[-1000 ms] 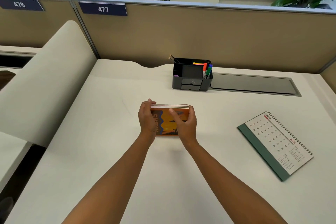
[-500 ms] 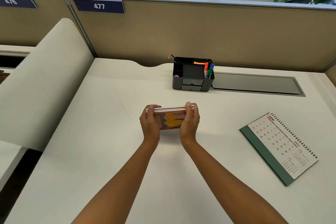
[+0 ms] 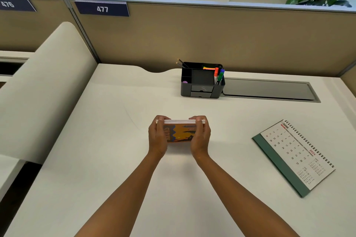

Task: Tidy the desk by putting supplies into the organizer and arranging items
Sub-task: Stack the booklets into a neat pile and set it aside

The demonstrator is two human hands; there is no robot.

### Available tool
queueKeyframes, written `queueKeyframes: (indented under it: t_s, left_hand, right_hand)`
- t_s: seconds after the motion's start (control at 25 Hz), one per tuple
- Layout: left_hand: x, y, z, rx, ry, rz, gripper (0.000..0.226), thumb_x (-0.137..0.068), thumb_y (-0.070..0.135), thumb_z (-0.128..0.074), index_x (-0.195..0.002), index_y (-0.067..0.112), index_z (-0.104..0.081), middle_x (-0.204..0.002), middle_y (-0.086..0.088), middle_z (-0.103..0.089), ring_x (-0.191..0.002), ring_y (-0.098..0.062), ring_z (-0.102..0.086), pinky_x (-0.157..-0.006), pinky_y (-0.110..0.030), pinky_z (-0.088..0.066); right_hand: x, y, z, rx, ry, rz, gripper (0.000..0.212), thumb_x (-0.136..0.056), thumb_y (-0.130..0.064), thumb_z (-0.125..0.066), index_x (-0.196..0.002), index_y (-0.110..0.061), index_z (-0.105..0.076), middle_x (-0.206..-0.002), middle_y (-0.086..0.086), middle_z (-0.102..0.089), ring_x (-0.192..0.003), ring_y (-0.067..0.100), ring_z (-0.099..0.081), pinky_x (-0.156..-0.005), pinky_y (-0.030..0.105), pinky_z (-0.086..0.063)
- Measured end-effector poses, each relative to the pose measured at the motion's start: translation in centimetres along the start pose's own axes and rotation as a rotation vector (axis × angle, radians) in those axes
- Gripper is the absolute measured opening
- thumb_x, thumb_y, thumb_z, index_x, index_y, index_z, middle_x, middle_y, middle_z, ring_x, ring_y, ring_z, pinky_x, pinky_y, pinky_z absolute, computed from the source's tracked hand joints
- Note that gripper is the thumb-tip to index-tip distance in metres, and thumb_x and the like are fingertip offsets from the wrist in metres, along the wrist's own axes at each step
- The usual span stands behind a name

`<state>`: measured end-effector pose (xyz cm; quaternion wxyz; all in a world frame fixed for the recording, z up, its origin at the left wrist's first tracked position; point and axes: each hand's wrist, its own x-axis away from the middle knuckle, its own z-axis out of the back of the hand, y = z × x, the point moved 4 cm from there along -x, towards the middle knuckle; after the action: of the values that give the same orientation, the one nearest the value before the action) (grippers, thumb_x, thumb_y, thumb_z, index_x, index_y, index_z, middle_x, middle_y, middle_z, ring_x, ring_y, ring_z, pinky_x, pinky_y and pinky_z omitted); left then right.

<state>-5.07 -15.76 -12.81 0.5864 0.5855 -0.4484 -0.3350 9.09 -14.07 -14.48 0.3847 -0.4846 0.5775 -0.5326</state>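
A small stack of thin booklets (image 3: pixel 180 132) with an orange and blue cover stands on edge on the white desk (image 3: pixel 115 159). My left hand (image 3: pixel 157 136) presses its left end and my right hand (image 3: pixel 200 135) presses its right end, fingers curled over the top. Behind them at the back of the desk sits a black organizer (image 3: pixel 202 87) with markers (image 3: pixel 218 76), pencils (image 3: pixel 181 63), sticky notes and a purple eraser in its compartments. Its two small front drawers are shut.
A spiral desk calendar (image 3: pixel 294 157) on a green base lies flat to the right. A grey cable tray lid (image 3: pixel 269 89) is set into the desk behind it. A tan partition wall (image 3: pixel 212 38) bounds the back, and a curved white divider (image 3: pixel 42 90) the left.
My right hand shifted from lying over the cover to gripping the right end. Both hands now square the booklets upright, slightly nearer to me.
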Motion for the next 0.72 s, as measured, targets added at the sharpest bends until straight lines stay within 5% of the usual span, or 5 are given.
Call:
queueKeyframes:
  t_s: [0.16,0.32,0.44,0.56,0.72]
  left_hand:
    - [0.3,-0.7,0.3,-0.003,-0.019,-0.017,0.04,-0.095,0.037,-0.036,-0.09,0.003,-0.056,-0.075,-0.005,-0.063,-0.068,-0.019,-0.065,-0.057,-0.032,-0.053]
    - [0.4,-1.0,0.4,0.028,-0.094,0.017,0.038,-0.094,0.045,-0.046,-0.095,0.008,-0.055,-0.08,-0.014,-0.064,-0.074,-0.033,-0.065,-0.067,-0.054,-0.055]
    - [0.4,-0.5,0.8,0.002,-0.175,-0.028,0.045,-0.081,0.049,-0.064,-0.101,0.01,-0.054,-0.081,-0.006,-0.066,-0.076,-0.029,-0.065,-0.066,-0.045,-0.058]
    - [0.2,-1.1,1.5,-0.102,-0.27,-0.052,0.046,-0.075,0.038,-0.077,-0.107,0.016,-0.054,-0.094,0.0,-0.068,-0.089,-0.032,-0.068,-0.075,-0.049,-0.059]
    - [0.2,-2.5,2.0,-0.262,-0.249,-0.016,0.038,-0.076,0.006,-0.077,-0.106,0.019,-0.059,-0.094,0.008,-0.071,-0.09,-0.01,-0.07,-0.083,-0.029,-0.056]
  right_hand:
    - [0.4,0.0,0.4,0.0,-0.029,0.021,0.032,-0.099,-0.038,-0.04,-0.088,-0.011,-0.053,-0.076,-0.003,-0.061,-0.073,0.017,-0.063,-0.064,0.034,-0.054]
    - [0.7,0.4,0.4,0.075,-0.042,0.007,0.034,-0.101,-0.041,-0.041,-0.095,-0.009,-0.049,-0.081,-0.001,-0.066,-0.073,0.012,-0.067,-0.066,0.029,-0.056]
    - [0.6,0.7,0.7,0.124,-0.134,0.027,0.038,-0.093,-0.054,-0.052,-0.106,-0.019,-0.048,-0.099,0.004,-0.069,-0.089,0.017,-0.07,-0.076,0.031,-0.059]
    - [0.2,1.7,1.8,0.236,-0.263,0.057,0.029,-0.093,-0.027,-0.064,-0.117,-0.021,-0.047,-0.11,-0.001,-0.066,-0.103,0.015,-0.067,-0.087,0.031,-0.056]
    - [0.1,2.8,2.7,0.404,-0.336,0.053,0.047,-0.094,0.002,-0.054,-0.115,-0.039,-0.044,-0.115,-0.009,-0.061,-0.106,-0.003,-0.06,-0.091,0.015,-0.046]
